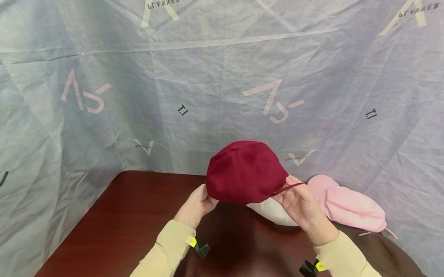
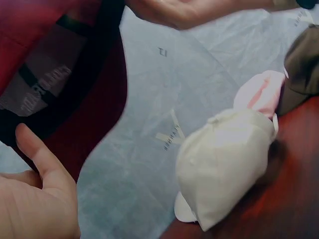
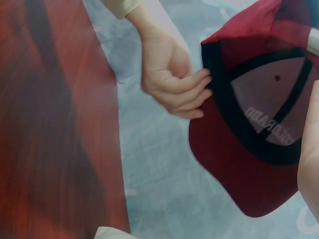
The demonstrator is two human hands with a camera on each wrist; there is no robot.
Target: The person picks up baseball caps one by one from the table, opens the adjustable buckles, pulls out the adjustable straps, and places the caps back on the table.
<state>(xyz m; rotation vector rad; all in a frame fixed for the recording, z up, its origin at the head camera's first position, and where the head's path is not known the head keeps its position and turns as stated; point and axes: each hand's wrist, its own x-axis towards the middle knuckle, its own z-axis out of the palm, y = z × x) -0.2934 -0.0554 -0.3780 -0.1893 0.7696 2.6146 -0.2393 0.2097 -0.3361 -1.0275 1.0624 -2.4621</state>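
Note:
A dark red baseball cap (image 1: 246,172) is held up over the table between both hands, its crown toward the head camera. My left hand (image 1: 197,203) grips its left edge; in the left wrist view the thumb presses on the dark inner sweatband near the brim. At the opposite edge, my right hand (image 1: 302,206) pinches the cap by its rim, beside a thin red strap sticking out. The right wrist view shows the brim (image 3: 244,174) pointing down and the lining (image 3: 269,99) with pale lettering inside the crown.
On the right of the dark red-brown table (image 1: 131,217) a white cap (image 1: 274,211) lies partly hidden behind the held cap. A pink cap (image 1: 355,208) and a brown cap (image 1: 390,254) sit further right. A grey printed sheet (image 1: 217,73) hangs behind the table.

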